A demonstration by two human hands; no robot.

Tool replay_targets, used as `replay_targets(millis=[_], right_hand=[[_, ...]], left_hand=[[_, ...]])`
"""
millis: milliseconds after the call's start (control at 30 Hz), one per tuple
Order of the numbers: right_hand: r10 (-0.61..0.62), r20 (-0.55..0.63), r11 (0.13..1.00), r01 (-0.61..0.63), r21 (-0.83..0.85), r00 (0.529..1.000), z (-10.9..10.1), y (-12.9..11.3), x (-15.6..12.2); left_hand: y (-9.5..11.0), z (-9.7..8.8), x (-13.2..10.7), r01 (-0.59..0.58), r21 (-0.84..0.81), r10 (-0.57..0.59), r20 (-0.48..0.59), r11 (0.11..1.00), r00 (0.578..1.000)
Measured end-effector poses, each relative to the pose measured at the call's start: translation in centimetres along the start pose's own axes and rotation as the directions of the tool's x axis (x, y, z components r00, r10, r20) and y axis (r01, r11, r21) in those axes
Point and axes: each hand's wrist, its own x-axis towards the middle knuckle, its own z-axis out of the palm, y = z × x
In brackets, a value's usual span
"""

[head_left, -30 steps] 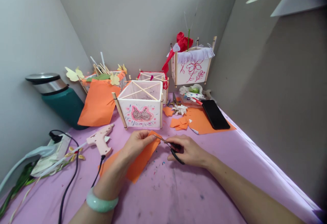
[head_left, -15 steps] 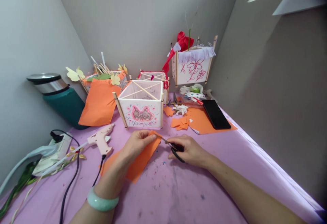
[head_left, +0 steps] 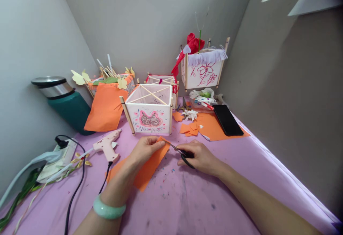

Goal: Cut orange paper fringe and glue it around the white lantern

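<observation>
My left hand [head_left: 146, 151] pinches the upper end of an orange paper sheet [head_left: 150, 170] between thumb and fingers; part of the sheet lies hidden beneath my left forearm. My right hand [head_left: 199, 158] is closed around the black handles of a pair of scissors [head_left: 187, 158]. Their blades point left and meet the paper's top edge beside my left thumb. Just beyond my hands stands a white box-shaped lantern [head_left: 150, 117] with wooden corner sticks and a pink-and-brown drawing on its front.
On the left are a pink glue gun [head_left: 107, 146], a teal bottle [head_left: 71, 109] and a power strip [head_left: 57, 161] with cables. To the right, a black phone [head_left: 228, 120] lies over orange paper [head_left: 211, 127], near orange scraps [head_left: 190, 129]. A flowered lantern [head_left: 205, 71] stands behind.
The view has shifted slightly, so everything sits a little further right. Both hands keep their holds on the paper and the scissors, with almost no movement between them.
</observation>
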Motion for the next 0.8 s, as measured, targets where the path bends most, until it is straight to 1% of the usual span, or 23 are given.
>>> replay_targets(millis=[167,333,400,533,667,800], right_hand=[[-0.006,-0.010,1.000,0.006,-0.010,1.000,0.05,0.07,-0.03],[-0.009,-0.031,0.999,0.008,-0.034,0.999,0.08,0.17,-0.04],[-0.007,-0.031,0.999,0.005,-0.048,0.999,0.03,0.16,0.03],[0.008,-0.029,0.997,-0.010,-0.077,1.000,-0.21,0.00,0.11],[0.014,-0.045,0.996,-0.018,-0.082,0.999,-0.41,-0.20,0.04],[0.010,-0.036,0.996,-0.014,-0.091,0.999,-0.44,-0.25,0.01]], left_hand=[[-0.04,-0.03,0.00,-0.009,0.004,0.009,-0.007,1.000,1.000],[-0.16,-0.10,0.13,-0.038,-0.020,0.039,0.023,0.999,0.999],[-0.22,-0.17,0.18,-0.041,-0.006,0.041,0.015,0.999,0.999],[-0.29,-0.37,0.20,-0.036,0.003,0.036,-0.017,0.999,0.999],[-0.30,-0.52,0.19,-0.023,-0.009,0.023,-0.016,1.000,1.000],[-0.36,-0.57,0.23,-0.020,-0.015,0.020,-0.009,1.000,1.000]])
